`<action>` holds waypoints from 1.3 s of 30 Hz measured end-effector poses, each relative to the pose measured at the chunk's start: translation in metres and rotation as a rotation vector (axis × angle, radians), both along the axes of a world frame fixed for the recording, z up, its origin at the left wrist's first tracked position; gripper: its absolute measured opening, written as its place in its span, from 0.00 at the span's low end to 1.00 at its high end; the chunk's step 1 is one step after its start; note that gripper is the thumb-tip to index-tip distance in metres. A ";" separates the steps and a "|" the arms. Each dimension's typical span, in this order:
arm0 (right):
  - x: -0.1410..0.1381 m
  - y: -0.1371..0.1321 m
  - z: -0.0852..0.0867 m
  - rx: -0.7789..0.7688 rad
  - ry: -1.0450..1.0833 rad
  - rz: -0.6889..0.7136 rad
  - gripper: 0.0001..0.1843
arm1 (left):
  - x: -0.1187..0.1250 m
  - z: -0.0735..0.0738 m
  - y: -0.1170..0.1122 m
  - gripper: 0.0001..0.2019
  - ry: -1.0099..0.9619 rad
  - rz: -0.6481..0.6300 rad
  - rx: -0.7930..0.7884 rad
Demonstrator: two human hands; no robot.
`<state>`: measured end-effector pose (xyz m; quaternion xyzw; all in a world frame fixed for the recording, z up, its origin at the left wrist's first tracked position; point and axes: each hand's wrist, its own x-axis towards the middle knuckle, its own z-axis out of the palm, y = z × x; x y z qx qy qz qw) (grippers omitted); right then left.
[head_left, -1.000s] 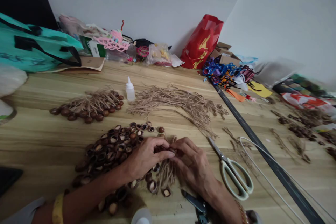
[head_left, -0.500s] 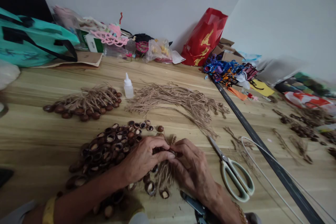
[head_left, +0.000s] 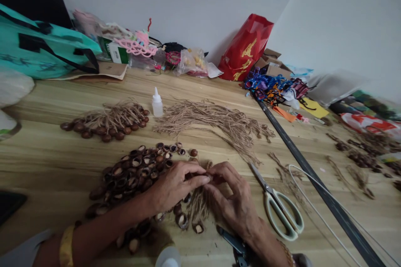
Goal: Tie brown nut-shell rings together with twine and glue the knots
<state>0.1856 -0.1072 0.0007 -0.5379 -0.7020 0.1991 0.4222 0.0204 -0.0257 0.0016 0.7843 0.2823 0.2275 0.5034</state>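
Observation:
Fingertips of my left hand (head_left: 184,179) and my right hand (head_left: 230,187) meet over the table, both closed in a pinch. Between them shows a small dark brown piece, mostly hidden by the fingers; its kind is unclear. A bundle of brown twine (head_left: 199,206) lies beneath the hands. Beside and partly behind my left forearm spreads a pile of open, hollowed brown nut shells (head_left: 134,173). To the right of my right hand lie scissors (head_left: 275,202) with pale green handles, blades pointing away. A dark-handled tool (head_left: 230,240) lies partly under my right wrist.
Long twine strands (head_left: 213,123) stretch across the middle. Shells with twine attached (head_left: 109,123) are gathered at left, near a white dropper bottle (head_left: 157,104). A white cable (head_left: 322,187) crosses a black strip (head_left: 300,156) at right. A red bag (head_left: 246,50) stands against the wall.
The view has shifted slightly, so things on the left appear farther right. My hands stay pinched together at the same spot, with small finger movements. More of the white bottle at the bottom edge shows.

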 end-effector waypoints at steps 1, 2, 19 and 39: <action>0.000 0.000 0.000 -0.003 -0.004 0.001 0.08 | 0.000 0.000 0.000 0.13 0.002 -0.005 0.002; 0.000 0.000 0.000 -0.004 -0.007 0.004 0.08 | -0.001 0.000 0.001 0.14 0.003 -0.005 0.002; -0.001 0.000 -0.009 0.032 -0.071 -0.014 0.10 | 0.001 -0.004 0.000 0.12 -0.119 0.087 -0.220; -0.003 0.000 -0.003 0.041 -0.069 0.007 0.10 | -0.001 -0.004 0.003 0.08 -0.046 0.053 -0.051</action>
